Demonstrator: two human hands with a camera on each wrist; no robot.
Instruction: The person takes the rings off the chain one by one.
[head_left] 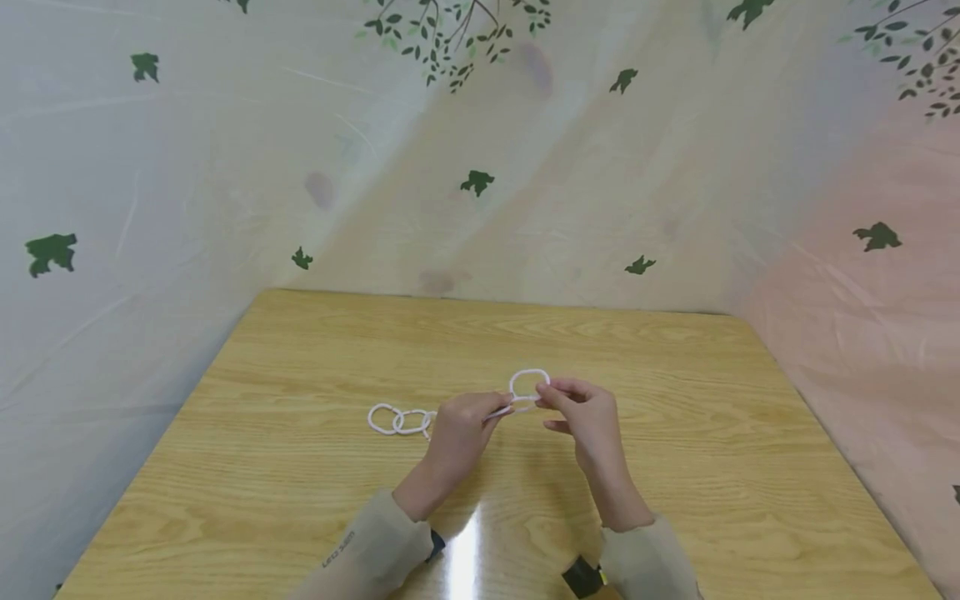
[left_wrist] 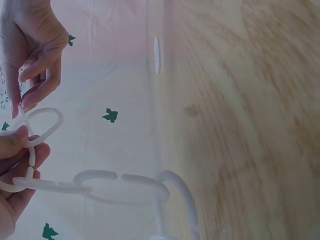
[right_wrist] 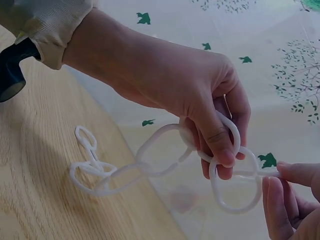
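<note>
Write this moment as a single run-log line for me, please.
left hand: pinches white chain | right hand: pinches one link | trailing links: on wooden table, left of left hand

I note the left hand (head_left: 461, 425) pinching, left forearm (head_left: 422, 493) toward one o'clock; right hand (head_left: 595, 421) pinching, right forearm (head_left: 617, 498) toward eleven.

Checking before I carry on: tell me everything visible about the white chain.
The chain is smooth, white and plastic-looking, with rounded links, some showing gaps. The left hand and right hand pinch links raised above the table; the trailing end rests on it, left of the left hand.
</note>
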